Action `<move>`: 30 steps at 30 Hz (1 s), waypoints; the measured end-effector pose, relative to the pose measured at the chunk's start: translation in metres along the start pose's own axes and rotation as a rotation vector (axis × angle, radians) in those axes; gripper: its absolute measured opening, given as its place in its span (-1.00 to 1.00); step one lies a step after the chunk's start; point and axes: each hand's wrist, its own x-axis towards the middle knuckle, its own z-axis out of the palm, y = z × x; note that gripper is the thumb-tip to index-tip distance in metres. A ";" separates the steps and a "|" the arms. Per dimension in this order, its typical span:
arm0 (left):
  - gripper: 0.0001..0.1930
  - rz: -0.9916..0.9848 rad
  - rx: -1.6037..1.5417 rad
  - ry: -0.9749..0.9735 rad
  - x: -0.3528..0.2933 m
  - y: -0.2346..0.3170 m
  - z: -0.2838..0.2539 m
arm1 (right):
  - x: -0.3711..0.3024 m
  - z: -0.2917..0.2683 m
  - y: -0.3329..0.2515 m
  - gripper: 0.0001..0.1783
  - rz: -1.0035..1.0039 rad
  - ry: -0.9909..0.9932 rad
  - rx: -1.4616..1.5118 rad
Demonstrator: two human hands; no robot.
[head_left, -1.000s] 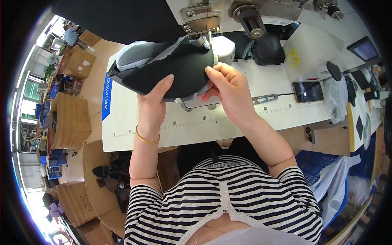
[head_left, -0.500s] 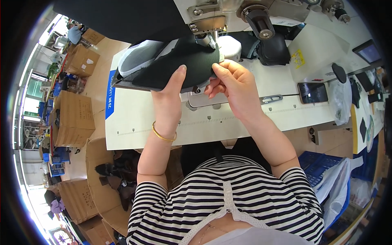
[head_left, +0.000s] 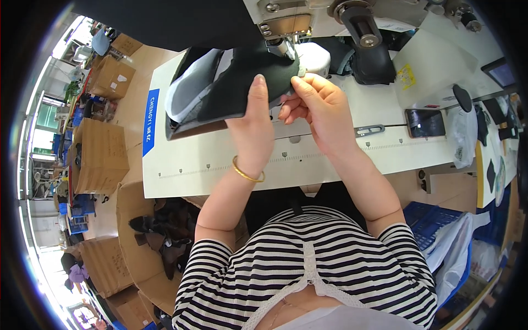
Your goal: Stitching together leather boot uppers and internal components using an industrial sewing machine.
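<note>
Black fabric: a dark shoe upper (head_left: pixel 236 88) with a pale grey lining lies on the white worktop (head_left: pixel 220 165), at 11 o'clock from the hands, its right end under the sewing machine head (head_left: pixel 291 19).
Left hand (head_left: pixel 256 129): laid flat on the upper's lower right part, fingers straight and together, pointing to 12 o'clock; a gold bangle (head_left: pixel 247 173) sits on the wrist.
Right hand (head_left: pixel 319 107): just at 3 o'clock of the left hand, fingers curled, fingertips (head_left: pixel 294 82) pinching the upper's right edge beside the needle.
Upper against hands: it spreads from under both hands toward 10 o'clock and overhangs the worktop's far left edge.
Phone (head_left: pixel 423 122): dark, flat on the worktop, well apart at 3 o'clock of the right hand.
Cardboard boxes (head_left: pixel 102 154): on the floor at 9 o'clock, beyond the worktop.
Blue crate (head_left: pixel 426 228): at 5 o'clock, beside the person's right elbow.
</note>
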 end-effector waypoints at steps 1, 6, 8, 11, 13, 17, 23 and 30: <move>-0.85 0.000 0.007 0.001 -0.002 0.001 0.003 | 0.000 -0.001 0.001 -0.79 -0.003 0.002 -0.001; -0.80 -0.078 -0.136 0.006 -0.010 -0.005 0.018 | 0.000 -0.002 0.001 -0.80 -0.012 0.005 0.021; -0.81 -0.161 -0.262 -0.040 -0.013 -0.006 0.020 | 0.000 -0.003 0.002 -0.81 -0.010 0.006 0.034; -0.77 -0.302 -0.363 0.056 -0.019 -0.002 0.037 | 0.001 -0.002 0.002 -0.79 -0.023 0.041 -0.002; -0.74 -0.232 -0.269 0.016 -0.020 -0.019 0.033 | 0.001 -0.002 0.000 -0.79 -0.039 0.051 -0.022; -0.73 -0.081 0.030 -0.080 -0.022 -0.020 0.032 | 0.000 0.002 0.000 -0.79 -0.034 0.110 -0.063; -0.56 0.253 0.571 -0.261 -0.065 -0.008 -0.006 | -0.002 -0.008 0.001 -0.78 0.026 0.002 -0.057; -0.62 0.601 0.363 0.130 0.024 0.057 -0.107 | -0.008 0.007 0.005 -0.75 0.103 -0.069 -0.056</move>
